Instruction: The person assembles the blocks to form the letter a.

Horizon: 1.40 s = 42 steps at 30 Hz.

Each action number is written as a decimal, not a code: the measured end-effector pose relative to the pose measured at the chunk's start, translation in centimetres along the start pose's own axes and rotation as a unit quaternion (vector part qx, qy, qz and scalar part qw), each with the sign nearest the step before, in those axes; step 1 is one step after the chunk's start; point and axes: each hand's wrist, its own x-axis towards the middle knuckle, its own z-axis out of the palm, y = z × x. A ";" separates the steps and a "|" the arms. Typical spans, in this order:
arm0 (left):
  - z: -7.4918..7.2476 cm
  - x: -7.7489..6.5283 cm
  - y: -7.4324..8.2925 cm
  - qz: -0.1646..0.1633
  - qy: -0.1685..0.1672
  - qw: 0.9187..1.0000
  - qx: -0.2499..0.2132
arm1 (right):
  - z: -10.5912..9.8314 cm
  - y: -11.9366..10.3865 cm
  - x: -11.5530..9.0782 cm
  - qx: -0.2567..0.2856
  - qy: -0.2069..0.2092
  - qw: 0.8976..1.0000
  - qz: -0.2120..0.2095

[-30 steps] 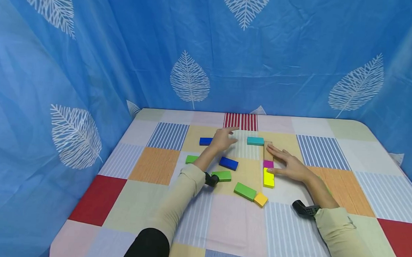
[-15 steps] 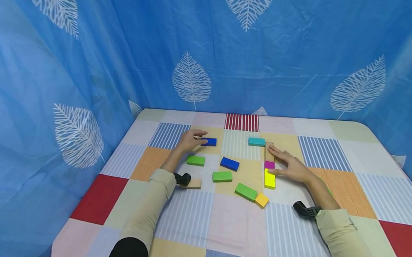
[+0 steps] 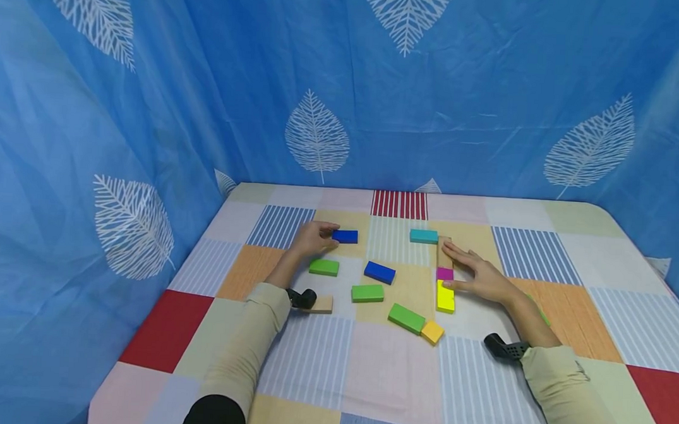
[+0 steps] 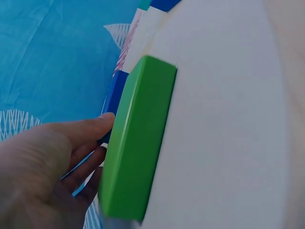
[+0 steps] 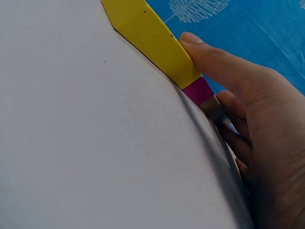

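My left hand (image 3: 311, 238) is at the left end of a blue block (image 3: 346, 237), pinching it between thumb and fingers. In the left wrist view the thumb lies against this blue block, partly hidden behind a nearer green block (image 4: 140, 138). My right hand (image 3: 481, 278) rests along a line of blocks with its fingers extended. Its fingertips touch a plain wooden block (image 3: 444, 253) and its thumb touches a yellow block (image 3: 445, 299). Between those two sits a small magenta block (image 3: 445, 274). A turquoise block (image 3: 424, 236) meets the wooden one's far end.
A second blue block (image 3: 379, 272), a green block (image 3: 367, 293) and another green block (image 3: 405, 318) lie mid-table. An orange-yellow block (image 3: 432, 332) touches the latter. Another wooden block (image 3: 321, 305) is partly behind the left wrist camera. Blue leaf-print cloth (image 3: 469, 116) hangs behind the table.
My left hand has come left from the middle of the table to the far-left blue block and taken its end. The right hand keeps its place on the line of blocks.
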 end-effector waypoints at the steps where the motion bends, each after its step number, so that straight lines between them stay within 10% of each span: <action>1: 0.2 0.0 -0.1 0.001 0.000 1.000 -0.001 | 0.0 0.0 0.0 0.001 0.000 1.000 0.003; 15: 0.8 0.5 0.5 0.009 0.031 0.999 -0.005 | 0.0 0.1 -0.1 -0.001 0.004 1.000 0.003; 27: 4.0 2.0 5.9 0.081 0.091 0.993 0.010 | -0.1 0.3 -0.2 -0.003 0.004 1.000 0.005; 42: 9.4 3.4 7.5 -0.020 0.093 0.995 0.016 | 0.0 0.3 0.1 -0.008 0.006 1.000 0.001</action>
